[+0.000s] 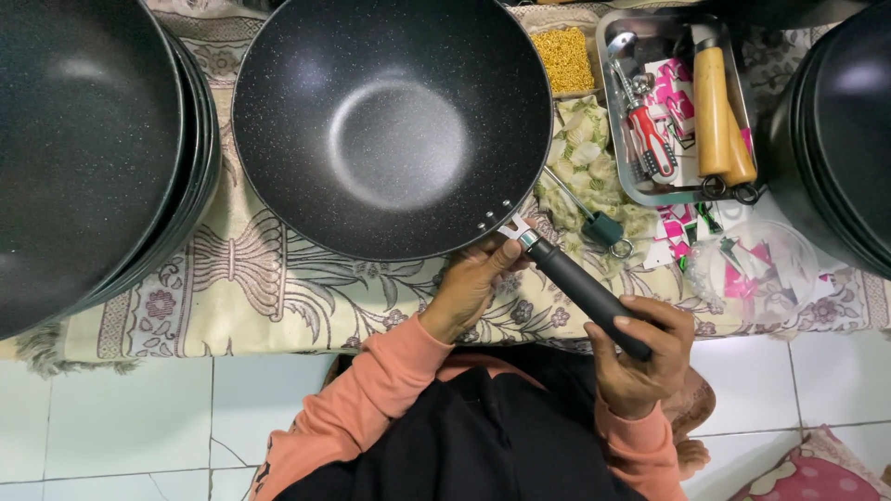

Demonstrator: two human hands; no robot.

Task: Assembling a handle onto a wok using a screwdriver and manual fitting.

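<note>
Right hand [640,357] is gripping the end of the black handle [589,295], fingers clamped round it. Left hand [471,283] is pinching the handle's metal joint at the rim. Black wok [390,125] is resting on the patterned cloth [269,288], mid-cloth. Metal tray [682,107] of tools is sitting at the far right corner.
</note>
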